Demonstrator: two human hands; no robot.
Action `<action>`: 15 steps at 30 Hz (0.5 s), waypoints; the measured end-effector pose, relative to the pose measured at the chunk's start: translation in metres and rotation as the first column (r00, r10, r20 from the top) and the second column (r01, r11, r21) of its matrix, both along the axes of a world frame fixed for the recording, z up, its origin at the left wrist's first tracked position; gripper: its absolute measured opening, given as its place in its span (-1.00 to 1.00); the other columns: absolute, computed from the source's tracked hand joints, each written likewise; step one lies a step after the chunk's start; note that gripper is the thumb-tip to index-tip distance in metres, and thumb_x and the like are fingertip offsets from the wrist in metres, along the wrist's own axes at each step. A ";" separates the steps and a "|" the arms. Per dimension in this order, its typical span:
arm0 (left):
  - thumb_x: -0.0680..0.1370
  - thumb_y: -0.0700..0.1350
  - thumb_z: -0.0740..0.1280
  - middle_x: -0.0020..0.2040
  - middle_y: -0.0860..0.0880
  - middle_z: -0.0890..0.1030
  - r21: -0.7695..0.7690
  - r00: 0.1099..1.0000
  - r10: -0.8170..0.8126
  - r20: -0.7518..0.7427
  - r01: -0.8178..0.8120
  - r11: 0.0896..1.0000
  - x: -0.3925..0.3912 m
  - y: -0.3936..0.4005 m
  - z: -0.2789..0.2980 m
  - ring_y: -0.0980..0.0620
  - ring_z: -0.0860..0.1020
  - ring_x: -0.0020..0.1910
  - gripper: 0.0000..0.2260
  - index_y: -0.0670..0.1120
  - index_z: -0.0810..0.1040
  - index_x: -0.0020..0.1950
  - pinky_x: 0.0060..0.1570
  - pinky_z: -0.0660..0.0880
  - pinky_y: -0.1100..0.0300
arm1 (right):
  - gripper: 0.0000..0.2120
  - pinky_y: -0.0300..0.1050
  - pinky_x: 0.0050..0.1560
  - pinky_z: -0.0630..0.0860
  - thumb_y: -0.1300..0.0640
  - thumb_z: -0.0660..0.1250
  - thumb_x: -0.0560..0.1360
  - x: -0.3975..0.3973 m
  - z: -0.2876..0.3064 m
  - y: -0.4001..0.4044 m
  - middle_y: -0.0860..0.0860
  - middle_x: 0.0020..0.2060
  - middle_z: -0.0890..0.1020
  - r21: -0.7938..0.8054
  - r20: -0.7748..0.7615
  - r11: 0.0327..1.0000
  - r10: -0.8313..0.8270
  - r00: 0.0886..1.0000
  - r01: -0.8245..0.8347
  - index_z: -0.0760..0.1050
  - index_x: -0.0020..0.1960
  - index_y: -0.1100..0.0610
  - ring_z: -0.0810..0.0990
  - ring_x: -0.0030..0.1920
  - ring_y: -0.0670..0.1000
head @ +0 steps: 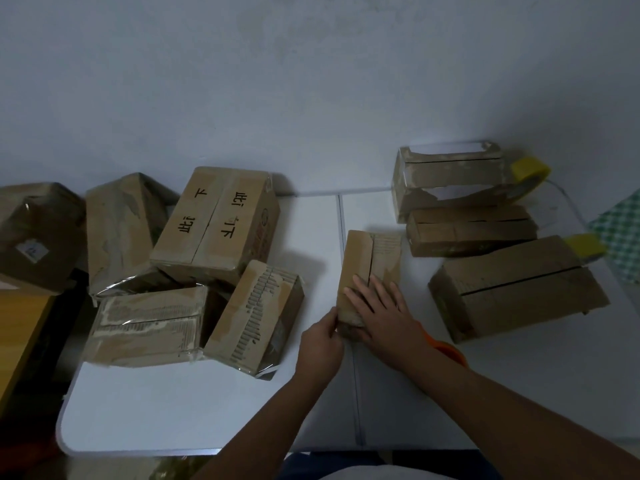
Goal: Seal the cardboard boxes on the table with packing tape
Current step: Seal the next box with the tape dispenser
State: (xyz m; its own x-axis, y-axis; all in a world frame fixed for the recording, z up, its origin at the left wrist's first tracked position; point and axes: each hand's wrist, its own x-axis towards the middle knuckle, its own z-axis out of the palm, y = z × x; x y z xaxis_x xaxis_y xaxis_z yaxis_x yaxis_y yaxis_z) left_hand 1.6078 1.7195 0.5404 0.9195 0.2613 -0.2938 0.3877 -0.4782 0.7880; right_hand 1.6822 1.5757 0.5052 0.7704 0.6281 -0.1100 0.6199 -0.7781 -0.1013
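The scene is dim and bluish, with flat, weak light from no source that can be told — shadows beside the cardboard boxes (214, 223) are soft and faint. The white table (173, 410) is the brightest surface, with small glints on the plastic tape film at the left boxes. Wide-angle distortion bends the edges — detail is soft and slightly smeared throughout.

A white folding table (207, 410) with a centre seam fills the lower frame. At centre lies a small cardboard box (375, 258). A heap of taped boxes (194, 271) sits left of centre, three more boxes (485, 244) right, a yellow tape roll (531, 171) behind them.
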 end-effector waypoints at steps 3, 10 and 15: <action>0.61 -0.30 0.20 0.32 -0.07 0.57 0.144 0.982 -0.189 -0.008 0.189 0.972 -0.001 0.020 0.006 -0.02 0.55 0.26 -0.56 -0.04 0.41 0.47 0.14 0.33 0.41 | -0.34 0.18 0.42 0.07 -0.26 0.00 0.51 0.000 0.002 0.001 0.04 0.52 0.24 0.007 -0.001 1.000 0.001 1.000 -0.001 0.20 0.53 0.03 0.23 0.50 0.16; 0.48 0.11 0.44 0.59 0.07 -0.21 0.573 0.934 -0.335 -0.124 0.343 0.745 -0.024 0.098 0.011 -0.01 -0.21 0.58 -0.05 0.03 -0.18 0.61 0.51 -0.20 -0.02 | -0.36 0.16 0.42 0.10 -0.27 0.00 0.52 -0.017 0.006 0.014 0.06 0.46 0.36 0.053 0.016 0.996 -0.068 0.998 0.067 0.33 0.46 0.06 0.33 0.44 0.19; 0.37 0.31 0.44 0.53 0.02 -0.43 0.576 0.889 -0.368 -0.272 0.457 0.678 -0.048 0.120 -0.006 -0.04 -0.43 0.50 0.15 0.03 -0.42 0.52 0.51 -0.27 -0.17 | -0.35 0.15 0.44 0.05 -0.26 -0.01 0.52 -0.023 0.004 0.011 0.05 0.49 0.31 0.048 0.023 0.994 -0.098 0.995 0.097 0.30 0.48 0.06 0.28 0.47 0.18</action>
